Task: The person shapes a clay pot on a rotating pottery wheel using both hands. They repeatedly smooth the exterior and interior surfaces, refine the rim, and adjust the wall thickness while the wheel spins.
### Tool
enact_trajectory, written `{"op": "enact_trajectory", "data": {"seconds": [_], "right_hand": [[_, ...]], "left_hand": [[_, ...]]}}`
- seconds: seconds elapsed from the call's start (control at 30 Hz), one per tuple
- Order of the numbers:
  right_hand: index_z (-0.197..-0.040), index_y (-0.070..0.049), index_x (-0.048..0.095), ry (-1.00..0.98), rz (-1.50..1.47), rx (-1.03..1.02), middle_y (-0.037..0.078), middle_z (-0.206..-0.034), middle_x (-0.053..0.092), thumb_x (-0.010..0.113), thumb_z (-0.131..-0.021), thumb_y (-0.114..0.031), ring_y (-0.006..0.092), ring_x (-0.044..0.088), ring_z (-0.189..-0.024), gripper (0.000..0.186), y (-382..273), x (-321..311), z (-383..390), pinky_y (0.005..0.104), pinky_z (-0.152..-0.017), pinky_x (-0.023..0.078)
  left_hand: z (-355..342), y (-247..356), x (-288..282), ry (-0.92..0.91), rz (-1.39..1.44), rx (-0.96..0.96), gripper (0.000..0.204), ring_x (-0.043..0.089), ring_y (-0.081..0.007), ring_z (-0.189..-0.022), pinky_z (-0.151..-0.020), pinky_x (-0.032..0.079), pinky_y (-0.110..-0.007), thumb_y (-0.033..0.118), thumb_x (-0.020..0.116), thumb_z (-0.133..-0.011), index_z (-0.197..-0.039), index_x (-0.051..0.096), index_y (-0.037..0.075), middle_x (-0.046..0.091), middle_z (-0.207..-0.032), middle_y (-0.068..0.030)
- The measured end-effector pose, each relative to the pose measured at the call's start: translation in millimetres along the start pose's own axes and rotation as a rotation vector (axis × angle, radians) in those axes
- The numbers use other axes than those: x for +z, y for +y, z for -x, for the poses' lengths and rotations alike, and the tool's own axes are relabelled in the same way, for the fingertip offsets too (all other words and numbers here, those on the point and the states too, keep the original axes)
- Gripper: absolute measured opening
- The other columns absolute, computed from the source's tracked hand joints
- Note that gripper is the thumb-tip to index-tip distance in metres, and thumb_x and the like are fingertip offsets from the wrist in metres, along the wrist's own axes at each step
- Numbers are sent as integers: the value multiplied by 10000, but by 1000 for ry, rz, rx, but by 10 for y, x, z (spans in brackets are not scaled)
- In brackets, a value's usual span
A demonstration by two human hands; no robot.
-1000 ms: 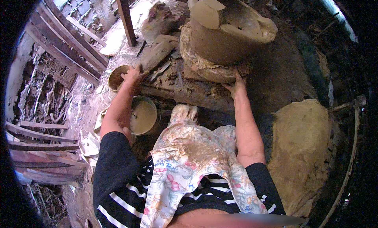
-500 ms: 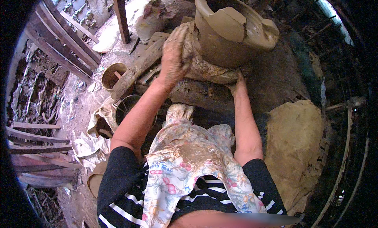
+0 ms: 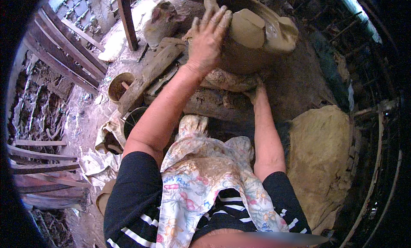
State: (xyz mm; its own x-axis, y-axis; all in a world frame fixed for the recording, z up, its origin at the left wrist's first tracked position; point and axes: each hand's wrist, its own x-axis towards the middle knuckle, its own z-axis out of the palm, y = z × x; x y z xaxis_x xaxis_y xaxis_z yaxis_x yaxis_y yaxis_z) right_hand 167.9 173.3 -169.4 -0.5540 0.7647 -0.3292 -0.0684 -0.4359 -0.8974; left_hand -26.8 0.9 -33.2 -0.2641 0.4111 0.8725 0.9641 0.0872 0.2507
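touching smooth, rounded clay pot [image 3: 242, 55]: left fingers [image 3: 224, 23]

We see the clay pot [image 3: 244, 57] cropped by the top edge and partly covered by the left hand [image 3: 209, 39], while the left forearm [image 3: 171, 104] screens most of a bucket [image 3: 133, 119].
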Motion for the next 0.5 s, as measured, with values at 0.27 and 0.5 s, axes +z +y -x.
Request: {"op": "enact_trajectory", "data": {"seconds": [0.27, 0.5], "right_hand": [[-1319, -135, 381, 57, 67, -29, 87, -1297, 446, 464, -845, -511, 263, 460, -1143, 611, 64, -34, -7, 464, -863, 454], [-1327, -109, 369, 44, 13, -7, 111, -1302, 436, 465, -856, -492, 277, 450, -1163, 616, 40, 12, 5, 465, -878, 456]], "left_hand": [[-143, -5, -60, -84, 293, -13, 794, 359, -276, -1254, -1032, 235, -532, 43, 666, -637, -1345, 345, 204, 462, -1279, -84], [-142, 86, -10, -66, 190, -39, 710, 364, -282, -1246, -1015, 256, -483, 63, 588, -691, -1350, 355, 189, 447, -1294, -90]]}}
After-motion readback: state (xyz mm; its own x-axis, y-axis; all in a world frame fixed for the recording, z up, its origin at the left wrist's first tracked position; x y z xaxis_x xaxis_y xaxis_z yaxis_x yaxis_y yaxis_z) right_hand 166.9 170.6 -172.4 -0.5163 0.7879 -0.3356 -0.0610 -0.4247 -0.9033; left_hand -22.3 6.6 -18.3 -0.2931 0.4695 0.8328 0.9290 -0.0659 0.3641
